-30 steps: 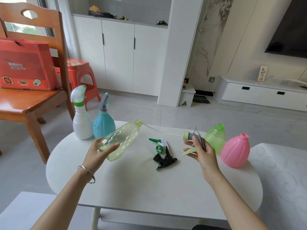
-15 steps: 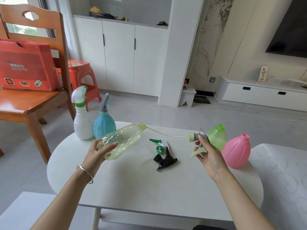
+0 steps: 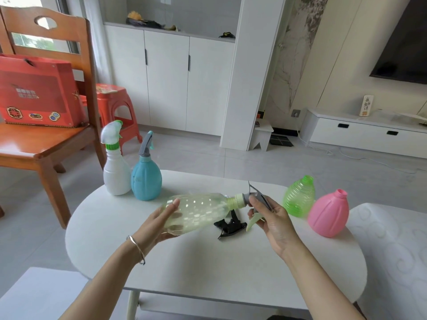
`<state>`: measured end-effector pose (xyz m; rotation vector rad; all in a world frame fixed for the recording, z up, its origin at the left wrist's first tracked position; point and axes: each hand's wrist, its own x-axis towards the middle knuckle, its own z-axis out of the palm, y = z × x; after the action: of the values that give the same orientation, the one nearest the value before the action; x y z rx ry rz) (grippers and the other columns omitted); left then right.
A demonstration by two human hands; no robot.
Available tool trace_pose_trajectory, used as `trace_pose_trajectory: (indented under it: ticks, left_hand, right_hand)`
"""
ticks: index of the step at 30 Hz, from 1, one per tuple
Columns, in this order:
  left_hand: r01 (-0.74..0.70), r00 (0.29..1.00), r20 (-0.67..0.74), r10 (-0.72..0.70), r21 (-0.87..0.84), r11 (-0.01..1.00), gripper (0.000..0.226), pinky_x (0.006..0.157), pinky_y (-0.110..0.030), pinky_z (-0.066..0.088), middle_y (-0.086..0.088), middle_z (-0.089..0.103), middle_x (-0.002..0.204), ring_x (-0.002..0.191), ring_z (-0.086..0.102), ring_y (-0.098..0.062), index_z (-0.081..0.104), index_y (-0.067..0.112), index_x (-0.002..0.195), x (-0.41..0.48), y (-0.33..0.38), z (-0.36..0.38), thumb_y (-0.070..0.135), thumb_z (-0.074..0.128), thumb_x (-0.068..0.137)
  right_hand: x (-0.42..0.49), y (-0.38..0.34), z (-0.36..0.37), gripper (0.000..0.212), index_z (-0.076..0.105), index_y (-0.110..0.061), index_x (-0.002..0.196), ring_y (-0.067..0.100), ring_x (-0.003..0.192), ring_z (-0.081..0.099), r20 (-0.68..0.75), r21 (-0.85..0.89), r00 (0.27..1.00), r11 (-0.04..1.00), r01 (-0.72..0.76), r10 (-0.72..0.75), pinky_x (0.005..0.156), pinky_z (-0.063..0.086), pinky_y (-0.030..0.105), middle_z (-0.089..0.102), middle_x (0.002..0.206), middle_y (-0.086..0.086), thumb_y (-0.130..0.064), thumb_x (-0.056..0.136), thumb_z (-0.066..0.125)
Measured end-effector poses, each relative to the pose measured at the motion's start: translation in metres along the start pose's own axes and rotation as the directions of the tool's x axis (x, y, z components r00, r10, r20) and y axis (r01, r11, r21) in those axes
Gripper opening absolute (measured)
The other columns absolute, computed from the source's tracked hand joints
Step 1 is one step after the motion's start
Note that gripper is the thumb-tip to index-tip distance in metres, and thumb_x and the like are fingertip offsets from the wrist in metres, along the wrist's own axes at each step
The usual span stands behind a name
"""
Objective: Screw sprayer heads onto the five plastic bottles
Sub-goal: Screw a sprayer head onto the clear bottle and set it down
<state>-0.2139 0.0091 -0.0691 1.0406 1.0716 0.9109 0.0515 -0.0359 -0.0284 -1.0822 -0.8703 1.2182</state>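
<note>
Lying almost level above the middle of the frame, a clear bottle [image 3: 198, 211] of pale yellow plastic is held off the tabletop [image 3: 208, 269], its base toward the left and its neck toward the right. The left hand [image 3: 159, 225] grips the wide base end, thumb on the upper side and fingers curled underneath, showing dimly through the plastic. A thin bracelet [image 3: 137, 249] circles that wrist.

The right hand [image 3: 275, 225] holds a sprayer head [image 3: 253, 198], grey with a pale yellow collar and trigger; its fingers are closed round the grey body. The collar sits at the bottle's neck, but whether it is threaded on cannot be told.

A black head [image 3: 231, 226] lies on the tabletop just below the bottle's neck, partly hidden by it. Right of the right hand a green bottle [image 3: 299, 197] and a pink bottle [image 3: 328, 213] stand upright, both with bare necks, the pink one lower and further right, overlapping the green one's edge.

At the tabletop's far left edge a white bottle [image 3: 116, 172] and a blue bottle [image 3: 146, 179] stand upright side by side, touching or nearly so. Each carries a sprayer: white with a green collar on the white one, grey on the blue one.

In the upper left of the frame a wooden chair [image 3: 46, 148] holds a red box [image 3: 39, 91], with a red stool [image 3: 115, 105] behind it.
</note>
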Motion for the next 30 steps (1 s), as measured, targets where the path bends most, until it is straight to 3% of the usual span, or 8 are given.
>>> trace_pose_trajectory:
  ticks: [3, 5, 11, 17, 20, 23, 26, 30]
  left_hand:
    - [0.062, 0.998, 0.028, -0.061, -0.031, 0.998, 0.078, 0.074, -0.032, 0.058, -0.006, 0.067, 0.115, 0.094, 0.07, -0.021, 0.063, 0.025, 0.11, -0.003, 0.005, 0.006, 0.075, 0.068, 0.049]
    - [0.101, 0.994, 0.043, -0.099, -0.045, 0.994, 0.062, 0.074, -0.033, 0.058, -0.008, 0.065, 0.113, 0.088, 0.069, -0.021, 0.063, 0.026, 0.108, -0.004, 0.007, 0.007, 0.07, 0.059, 0.064]
    - [0.126, 0.99, 0.064, -0.126, 0.001, 0.992, 0.077, 0.068, -0.032, 0.058, -0.01, 0.066, 0.109, 0.078, 0.071, -0.021, 0.061, 0.028, 0.108, -0.007, 0.011, 0.011, 0.079, 0.063, 0.05]
    - [0.178, 0.983, 0.051, -0.174, -0.078, 0.981, 0.067, 0.06, -0.03, 0.058, -0.01, 0.065, 0.106, 0.076, 0.067, -0.024, 0.061, 0.017, 0.107, -0.008, 0.012, 0.014, 0.07, 0.055, 0.066]
    - [0.191, 0.981, 0.059, -0.186, -0.095, 0.977, 0.067, 0.06, -0.031, 0.058, -0.009, 0.065, 0.102, 0.076, 0.066, -0.027, 0.062, 0.016, 0.107, -0.007, 0.015, 0.013, 0.068, 0.054, 0.066]
    - [0.212, 0.976, 0.07, -0.207, -0.067, 0.975, 0.072, 0.058, -0.03, 0.058, -0.01, 0.066, 0.097, 0.072, 0.068, -0.027, 0.064, 0.012, 0.107, -0.009, 0.017, 0.013, 0.07, 0.054, 0.066]
    - [0.157, 0.986, 0.057, -0.155, -0.037, 0.987, 0.07, 0.061, -0.03, 0.058, -0.008, 0.067, 0.104, 0.073, 0.07, -0.022, 0.062, 0.019, 0.108, -0.011, 0.018, 0.014, 0.074, 0.061, 0.064]
    - [-0.072, 0.994, 0.084, 0.072, -0.002, 0.997, 0.084, 0.07, -0.025, 0.058, 0.001, 0.071, 0.109, 0.089, 0.07, -0.012, 0.061, 0.029, 0.108, -0.012, 0.016, 0.016, 0.07, 0.079, 0.037]
  right_hand:
    - [0.0, -0.001, 0.009, 0.03, 0.074, -0.017, 0.079, 0.009, 0.061, 0.059, 0.001, 0.079, 0.999, 0.996, 0.033, -0.033, 0.065, 0.053, 0.019, 0.065, 0.065, -0.006, -0.03, 0.054, 0.083]
    - [0.0, -0.003, 0.012, 0.046, 0.076, -0.017, 0.077, 0.008, 0.063, 0.062, 0.021, 0.109, 0.998, 0.993, 0.05, -0.053, 0.066, 0.054, 0.02, 0.068, 0.067, -0.006, -0.039, 0.04, 0.091]
    - [0.002, -0.002, 0.026, 0.058, 0.076, -0.025, 0.083, 0.005, 0.086, 0.068, 0.078, 0.26, 0.996, 0.965, 0.027, -0.048, 0.074, 0.052, 0.021, 0.073, 0.089, -0.007, -0.047, 0.032, 0.092]
    - [0.005, -0.006, 0.034, 0.039, 0.072, -0.023, 0.077, 0.011, 0.097, 0.066, 0.081, 0.07, 0.952, 0.955, 0.29, -0.295, 0.083, 0.052, 0.026, 0.073, 0.093, -0.006, -0.045, 0.049, 0.087]
    - [0.008, -0.007, 0.033, 0.023, 0.071, -0.022, 0.078, 0.014, 0.1, 0.066, 0.113, 0.001, 0.932, 0.938, 0.347, -0.345, 0.095, 0.049, 0.035, 0.072, 0.092, -0.006, -0.03, 0.06, 0.083]
    - [0.009, -0.006, 0.034, 0.021, 0.067, -0.012, 0.085, 0.017, 0.1, 0.065, 0.137, -0.04, 0.926, 0.932, 0.361, -0.352, 0.093, 0.05, 0.035, 0.07, 0.094, -0.002, -0.016, 0.068, 0.079]
    - [0.011, -0.005, 0.035, 0.027, 0.068, -0.018, 0.081, 0.014, 0.097, 0.064, 0.133, -0.047, 0.936, 0.941, 0.335, -0.327, 0.093, 0.051, 0.035, 0.07, 0.091, -0.005, -0.032, 0.063, 0.081]
    - [0.014, -0.002, 0.032, 0.018, 0.07, -0.024, 0.078, 0.01, 0.085, 0.064, 0.03, -0.014, 0.962, 0.962, 0.272, -0.271, 0.078, 0.055, 0.028, 0.069, 0.082, -0.006, -0.026, 0.062, 0.078]
